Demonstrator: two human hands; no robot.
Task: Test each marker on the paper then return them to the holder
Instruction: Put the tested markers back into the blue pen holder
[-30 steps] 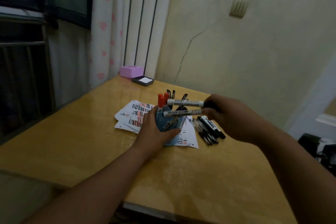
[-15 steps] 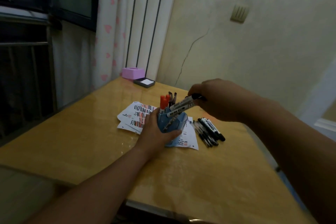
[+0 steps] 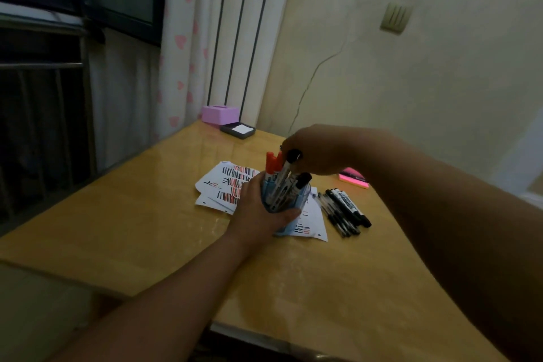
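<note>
At the middle of the worktop, a translucent blue pen holder stands on the stroke-marked paper sheets. The left hand wraps it from the near-left side, its grip clenched round the wall. Above the rim, the right hand curls its fingers down over two black-capped markers. Its grip pinches the cap end of the taller one. The lower one leans just under the palm, and I cannot tell whether a finger touches it. Both slant tip-down inside the holder, beside the red-capped markers already standing there. A row of loose black markers and pens lies on the worktop just right of the paper, near a pink sticky-note pad.

These markers look light and stiff, with smooth plastic barrels that could slip or roll. For lowering one into the holder, a pinch at the cap end suits best. For lifting one off the worktop, mid-barrel between thumb and fingertips seems safer. The holder is probably light too, and leaning markers could tip it, so a hand round its wall is sensible.
</note>
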